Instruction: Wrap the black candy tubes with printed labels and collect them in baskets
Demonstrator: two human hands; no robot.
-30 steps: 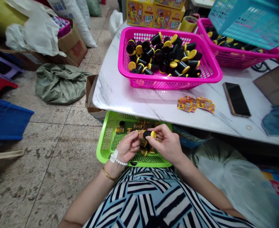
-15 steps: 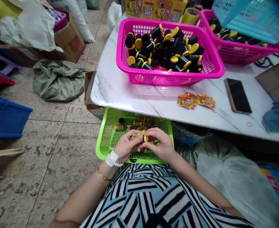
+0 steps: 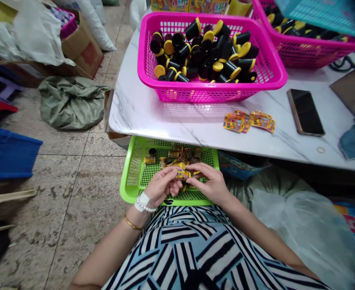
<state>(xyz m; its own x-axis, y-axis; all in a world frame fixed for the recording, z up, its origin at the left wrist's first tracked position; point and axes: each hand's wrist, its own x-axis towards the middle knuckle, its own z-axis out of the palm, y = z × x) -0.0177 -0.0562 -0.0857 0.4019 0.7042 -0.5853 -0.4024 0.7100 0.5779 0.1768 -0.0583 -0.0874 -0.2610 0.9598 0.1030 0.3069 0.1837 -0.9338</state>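
Note:
My left hand (image 3: 162, 186) and my right hand (image 3: 210, 184) pinch a small black tube with a yellow printed label (image 3: 182, 175) between their fingertips, over a green mesh basket (image 3: 135, 177) on my lap. Several labelled tubes (image 3: 177, 155) lie in that basket. On the marble table (image 3: 153, 117) stands a pink basket (image 3: 274, 76) full of black tubes with yellow caps (image 3: 207, 56). A small pile of yellow labels (image 3: 248, 121) lies in front of it.
A phone (image 3: 306, 111) lies on the table to the right, near a second pink basket (image 3: 304, 48) under a teal basket (image 3: 325, 14). A blue crate (image 3: 5, 153), a green sack (image 3: 70, 100) and a cardboard box (image 3: 80, 44) sit on the tiled floor at left.
The tube showed its black body and yellow cap a second ago; now the label covers it and both hands have dropped lower over the green basket. The camera has tilted down slightly.

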